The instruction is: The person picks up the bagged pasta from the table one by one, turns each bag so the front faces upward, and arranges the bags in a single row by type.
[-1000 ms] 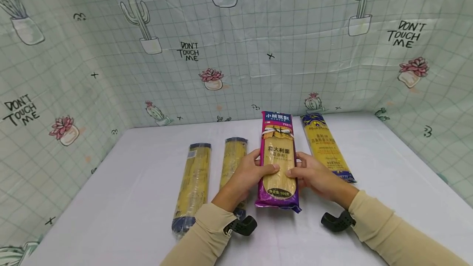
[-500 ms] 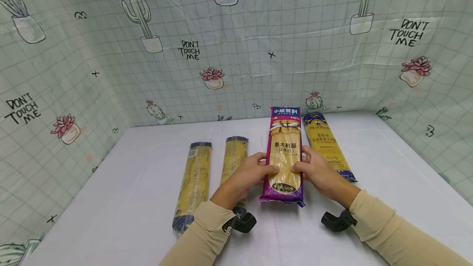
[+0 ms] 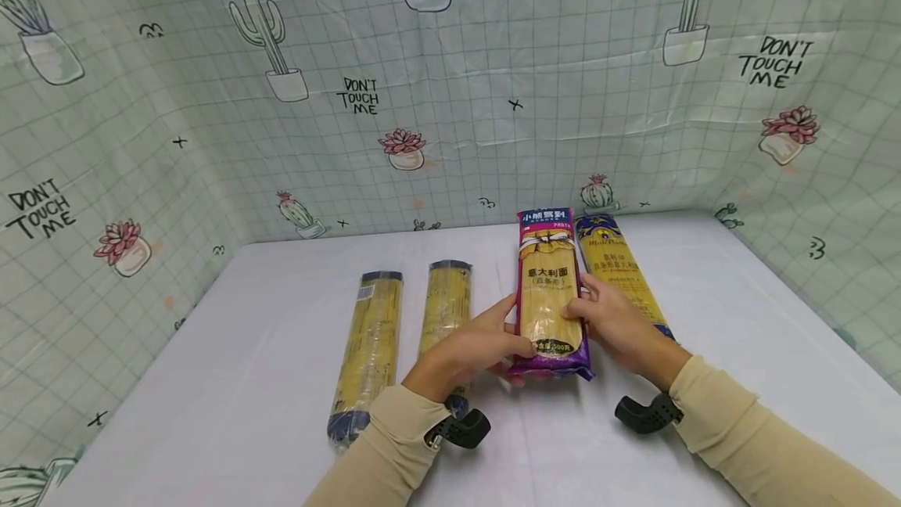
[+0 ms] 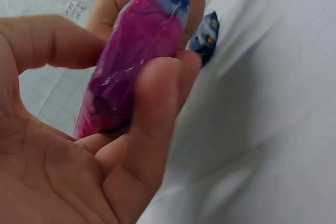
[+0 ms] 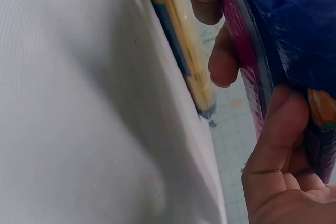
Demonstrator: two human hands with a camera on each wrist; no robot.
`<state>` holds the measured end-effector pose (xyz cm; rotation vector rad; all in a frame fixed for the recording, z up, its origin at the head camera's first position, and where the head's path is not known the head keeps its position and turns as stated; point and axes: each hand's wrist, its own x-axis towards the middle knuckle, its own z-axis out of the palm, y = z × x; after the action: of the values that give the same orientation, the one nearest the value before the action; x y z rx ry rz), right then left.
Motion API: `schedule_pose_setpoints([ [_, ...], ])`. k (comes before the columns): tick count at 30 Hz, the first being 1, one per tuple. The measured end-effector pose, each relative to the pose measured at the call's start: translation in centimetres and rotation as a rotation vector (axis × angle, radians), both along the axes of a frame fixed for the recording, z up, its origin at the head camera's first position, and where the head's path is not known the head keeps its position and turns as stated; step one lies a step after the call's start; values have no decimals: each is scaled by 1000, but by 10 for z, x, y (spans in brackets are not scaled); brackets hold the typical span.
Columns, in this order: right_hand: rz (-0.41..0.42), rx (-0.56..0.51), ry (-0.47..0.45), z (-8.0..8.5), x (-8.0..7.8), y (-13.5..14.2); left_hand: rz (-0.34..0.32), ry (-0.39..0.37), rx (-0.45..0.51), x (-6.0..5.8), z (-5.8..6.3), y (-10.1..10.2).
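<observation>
Both hands hold a purple and blue spaghetti packet (image 3: 551, 300) above the table, its printed front facing up. The left hand (image 3: 475, 346) pinches the packet's lower left edge, thumb on the front and fingers behind. At the right edge, the right hand (image 3: 619, 323) grips it with the thumb on the front. In the left wrist view the packet's magenta side (image 4: 128, 61) lies between thumb and fingers. Its dark blue back (image 5: 299, 30) shows in the right wrist view, with right-hand fingertips (image 5: 286, 108) against it.
Two clear-wrapped spaghetti packs with dark blue ends, a left one (image 3: 367, 354) and a middle one (image 3: 446, 296), lie on the white table (image 3: 246, 382). A yellow and blue spaghetti packet (image 3: 619, 268) lies at the right, partly behind the right hand. A patterned curtain (image 3: 457, 61) surrounds the table.
The held packet has moved to the right, close to the yellow one. The left hand has slid down toward the packet's lower corner; the right hand still grips the right edge.
</observation>
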<state>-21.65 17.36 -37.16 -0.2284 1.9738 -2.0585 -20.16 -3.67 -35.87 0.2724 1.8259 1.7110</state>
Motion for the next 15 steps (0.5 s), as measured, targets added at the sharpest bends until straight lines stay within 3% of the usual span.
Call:
schedule_pose_setpoints([
  [4,-9,40,-5,-1,-2,2,64,18,10,0,-3,4],
  [10,-50,103,17,-2,-3,2,229,54,-47,-4,-5,7],
  [15,-86,136,31,-5,-3,0,284,61,-19,-6,-7,8],
])
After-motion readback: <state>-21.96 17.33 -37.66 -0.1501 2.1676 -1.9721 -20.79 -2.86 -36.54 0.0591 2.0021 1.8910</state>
